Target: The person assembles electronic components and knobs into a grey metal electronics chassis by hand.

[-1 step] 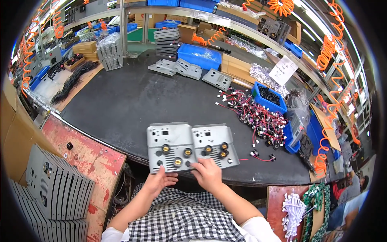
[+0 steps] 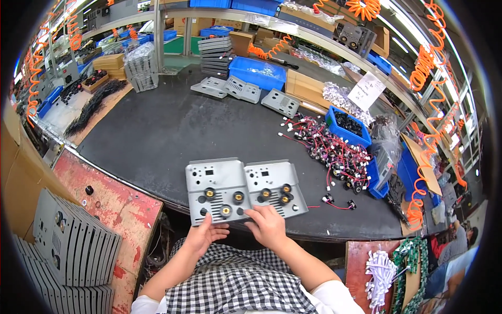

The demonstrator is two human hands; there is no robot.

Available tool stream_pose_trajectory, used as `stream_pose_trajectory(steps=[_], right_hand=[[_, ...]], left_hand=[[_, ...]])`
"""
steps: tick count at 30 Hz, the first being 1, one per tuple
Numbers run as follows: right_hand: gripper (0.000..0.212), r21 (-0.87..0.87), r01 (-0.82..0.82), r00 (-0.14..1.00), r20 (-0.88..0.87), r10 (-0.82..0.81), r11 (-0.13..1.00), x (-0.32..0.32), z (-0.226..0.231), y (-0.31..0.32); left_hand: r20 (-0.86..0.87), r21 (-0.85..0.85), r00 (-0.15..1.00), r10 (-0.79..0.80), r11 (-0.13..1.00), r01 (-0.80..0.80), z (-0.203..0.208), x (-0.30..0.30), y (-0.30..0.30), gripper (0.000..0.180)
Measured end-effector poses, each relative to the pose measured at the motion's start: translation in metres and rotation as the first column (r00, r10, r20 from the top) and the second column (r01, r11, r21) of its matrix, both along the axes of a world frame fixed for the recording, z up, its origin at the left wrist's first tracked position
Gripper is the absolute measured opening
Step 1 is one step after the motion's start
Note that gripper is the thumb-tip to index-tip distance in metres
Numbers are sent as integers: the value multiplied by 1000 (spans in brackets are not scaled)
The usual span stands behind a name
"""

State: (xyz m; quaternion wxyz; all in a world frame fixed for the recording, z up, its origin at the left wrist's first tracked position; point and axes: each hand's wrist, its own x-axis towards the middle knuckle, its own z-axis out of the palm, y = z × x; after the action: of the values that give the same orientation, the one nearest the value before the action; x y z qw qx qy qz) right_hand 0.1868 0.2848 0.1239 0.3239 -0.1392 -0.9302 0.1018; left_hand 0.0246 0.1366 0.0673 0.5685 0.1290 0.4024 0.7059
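Observation:
Two grey metal panels lie side by side at the near edge of the bench. The left panel [image 2: 215,184] and the right panel [image 2: 272,177] carry slots, small holes and round black fittings with brass-coloured centres, such as one black fitting [image 2: 225,211] near the front. My left hand [image 2: 205,235] grips the left panel's near edge, thumb on top and other fingers partly stretched below. Bent over the near edge where the panels meet, my right hand [image 2: 267,226] has its fingertips beside a black round spot; its fingers partly hide the right panel's near corner.
Red-and-black wired parts [image 2: 340,152] are heaped at the right, beside a blue bin [image 2: 349,129] of black pieces. More grey panels [image 2: 281,102] lie at the back. Stacked panels [image 2: 78,235] stand at lower left on a worn red surface [image 2: 133,209]. Orange coiled hoses [image 2: 422,68] hang overhead.
Both panels have shifted slightly to the left, with my hands moving along with them. My grip looks the same.

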Motion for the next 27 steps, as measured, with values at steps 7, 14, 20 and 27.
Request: stream_pose_trajectory(steps=[7,14,20,27], right_hand=[[42,-21,22,997,76,-20,1000,40,11,30],[17,279,-22,955,290,-62,960,77,24,83],[15,388,-146,925,380,-14,910,53,67,86],[10,164,-186,965,215,149,969,-15,16,44]], left_hand=[[82,-10,974,213,977,-213,-7,-12,-17,44],[32,-19,949,315,949,-314,-9,-20,-46,43],[35,-22,899,437,900,-436,-16,-28,-77,42],[155,-25,836,525,849,-528,-22,-31,-93,43]])
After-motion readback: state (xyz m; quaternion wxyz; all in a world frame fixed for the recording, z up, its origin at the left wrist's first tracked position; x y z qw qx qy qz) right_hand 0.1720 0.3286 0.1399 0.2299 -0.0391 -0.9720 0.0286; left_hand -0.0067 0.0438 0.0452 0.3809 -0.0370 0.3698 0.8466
